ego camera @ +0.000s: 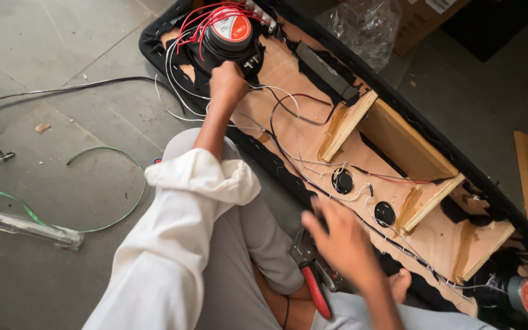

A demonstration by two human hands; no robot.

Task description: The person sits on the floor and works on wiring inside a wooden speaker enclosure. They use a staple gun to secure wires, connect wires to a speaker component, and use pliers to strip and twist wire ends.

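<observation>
My left hand (227, 82) is out at arm's length, fist-like, knuckles up, pressed against the lower edge of the big speaker (226, 36) at the far end of the wooden panel (288, 79). The grip looks clenched, but I cannot tell whether it pinches a wire or only rests there. The speaker sits magnet-up, with an orange-and-white round label on top and red wires (200, 21) looping over it. White wires (172, 85) spill off the panel's edge beside my wrist. My white sleeve (200, 180) is rolled up at the elbow. My right hand (337, 238) hovers low over the near edge of the panel, blurred, fingers spread, grip released, holding nothing that I can see. Just beyond it are two small black round parts (342, 181) set in the wood, with thin wires running past them. Red-handled pliers (310, 278) lie by my knee, just beside the right hand. A second speaker (524, 296) sits at the panel's other end. On the floor (44, 269), a green strap (117, 183) curls beside a clear tube (29, 227).
</observation>
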